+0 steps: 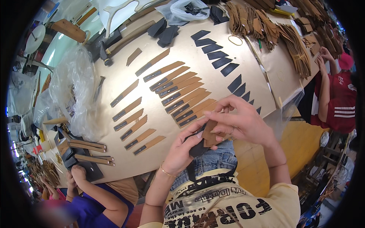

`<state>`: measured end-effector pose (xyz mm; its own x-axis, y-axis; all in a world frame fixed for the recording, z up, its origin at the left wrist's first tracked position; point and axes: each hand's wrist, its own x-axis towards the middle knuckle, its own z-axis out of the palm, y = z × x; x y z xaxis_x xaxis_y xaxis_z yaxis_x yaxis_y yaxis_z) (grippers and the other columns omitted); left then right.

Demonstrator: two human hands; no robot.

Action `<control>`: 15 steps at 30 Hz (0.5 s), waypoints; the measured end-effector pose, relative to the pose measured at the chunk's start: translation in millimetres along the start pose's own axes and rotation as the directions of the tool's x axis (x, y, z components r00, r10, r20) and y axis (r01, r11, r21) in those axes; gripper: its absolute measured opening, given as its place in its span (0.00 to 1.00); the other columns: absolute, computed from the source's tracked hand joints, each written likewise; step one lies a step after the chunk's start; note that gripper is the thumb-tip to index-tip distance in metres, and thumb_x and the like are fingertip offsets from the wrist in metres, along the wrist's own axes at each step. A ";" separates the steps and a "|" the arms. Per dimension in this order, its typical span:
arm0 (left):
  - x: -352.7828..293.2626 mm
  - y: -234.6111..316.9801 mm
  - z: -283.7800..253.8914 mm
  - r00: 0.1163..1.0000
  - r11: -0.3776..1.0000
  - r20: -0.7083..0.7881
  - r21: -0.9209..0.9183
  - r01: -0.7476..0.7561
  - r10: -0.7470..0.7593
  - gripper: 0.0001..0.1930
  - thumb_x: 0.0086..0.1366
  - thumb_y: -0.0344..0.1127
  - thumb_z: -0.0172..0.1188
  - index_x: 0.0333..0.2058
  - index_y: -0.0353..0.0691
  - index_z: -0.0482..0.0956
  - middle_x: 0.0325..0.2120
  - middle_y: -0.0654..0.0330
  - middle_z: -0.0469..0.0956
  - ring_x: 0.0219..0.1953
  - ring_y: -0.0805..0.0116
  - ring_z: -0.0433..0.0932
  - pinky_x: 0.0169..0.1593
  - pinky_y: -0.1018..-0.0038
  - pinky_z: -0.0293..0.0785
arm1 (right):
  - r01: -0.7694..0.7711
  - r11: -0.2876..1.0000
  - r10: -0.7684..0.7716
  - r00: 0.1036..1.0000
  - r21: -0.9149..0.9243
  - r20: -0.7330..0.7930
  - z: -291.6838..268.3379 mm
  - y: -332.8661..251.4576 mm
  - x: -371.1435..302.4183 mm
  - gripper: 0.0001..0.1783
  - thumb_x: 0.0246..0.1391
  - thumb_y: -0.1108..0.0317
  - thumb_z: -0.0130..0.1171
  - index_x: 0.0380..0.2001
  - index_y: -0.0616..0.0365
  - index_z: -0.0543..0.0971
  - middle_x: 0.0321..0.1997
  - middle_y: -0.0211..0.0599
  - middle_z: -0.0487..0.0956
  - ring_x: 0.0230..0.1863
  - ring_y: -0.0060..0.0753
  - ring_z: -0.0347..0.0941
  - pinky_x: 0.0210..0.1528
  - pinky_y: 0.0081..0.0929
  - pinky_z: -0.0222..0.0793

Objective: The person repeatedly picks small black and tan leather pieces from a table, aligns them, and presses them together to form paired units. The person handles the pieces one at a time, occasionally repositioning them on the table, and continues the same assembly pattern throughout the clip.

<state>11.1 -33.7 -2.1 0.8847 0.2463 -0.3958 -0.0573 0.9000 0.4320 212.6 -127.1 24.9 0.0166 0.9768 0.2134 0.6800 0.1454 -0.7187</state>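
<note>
So in the head view, the left hand (pixel 181 149) is pinched around some black pieces (pixel 197 150) while the right hand (pixel 243 121) has its thumb and fingers closed on a small brown piece (pixel 209 133), pretty much right against them, all just above the wearer's lap at the table's (pixel 118 73) near edge. Writing-wise, the wearer's pale yellow shirt (pixel 232 203) is the loud one: big dark block lettering plus smaller print. The red top (pixel 334 100) on a person off to the right has white sleeve stripes and a little white lettering, too small for me to make out. The brown strips (pixel 170 69) lie in two slanted columns, black ends toward the left, each with a tiny pale mark I can't read. Beyond them there's a row of black patches (pixel 222 62), with brown bundles (pixel 296 57) at the far right.
</note>
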 end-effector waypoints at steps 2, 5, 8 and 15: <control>1.7 0.6 -0.8 1.000 0.998 0.019 -0.057 0.019 -0.018 0.24 0.71 0.28 0.52 0.64 0.30 0.62 0.54 0.47 0.74 0.52 0.54 0.80 0.51 0.63 0.80 | 0.033 0.999 -0.034 0.998 -0.039 -0.045 3.2 -1.8 -3.0 0.25 0.44 0.68 0.72 0.50 0.45 0.83 0.43 0.35 0.75 0.42 0.34 0.74 0.41 0.28 0.74; 0.5 -1.8 0.5 1.000 0.988 -0.013 0.157 -0.012 0.014 0.24 0.71 0.30 0.54 0.64 0.33 0.64 0.53 0.48 0.75 0.51 0.55 0.80 0.49 0.65 0.81 | 0.085 0.992 -0.095 0.989 -0.094 -0.110 5.5 -5.8 -7.8 0.26 0.43 0.69 0.73 0.50 0.46 0.84 0.42 0.33 0.75 0.42 0.32 0.74 0.40 0.25 0.73; 1.0 -3.7 -0.4 0.999 0.978 0.031 0.202 -0.048 0.042 0.25 0.71 0.32 0.56 0.64 0.34 0.64 0.52 0.50 0.75 0.49 0.57 0.80 0.47 0.67 0.80 | -0.127 0.989 0.136 0.978 0.071 -0.157 9.2 -10.2 -14.1 0.22 0.42 0.72 0.73 0.45 0.47 0.86 0.42 0.32 0.76 0.40 0.29 0.75 0.38 0.23 0.74; 1.9 -5.1 -7.8 1.000 0.999 -0.001 -0.044 -0.002 0.002 0.22 0.72 0.30 0.53 0.63 0.35 0.65 0.52 0.51 0.75 0.47 0.62 0.79 0.44 0.71 0.79 | 0.007 1.000 -0.001 0.964 0.022 -0.266 -2.8 5.7 -22.8 0.13 0.45 0.78 0.69 0.35 0.52 0.87 0.40 0.34 0.79 0.36 0.27 0.78 0.36 0.21 0.77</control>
<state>9.5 -35.1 -11.4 0.8842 0.2482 -0.3958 -0.0794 0.9147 0.3963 218.1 -149.0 17.7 0.2107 0.8995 0.3827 0.6640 0.1556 -0.7314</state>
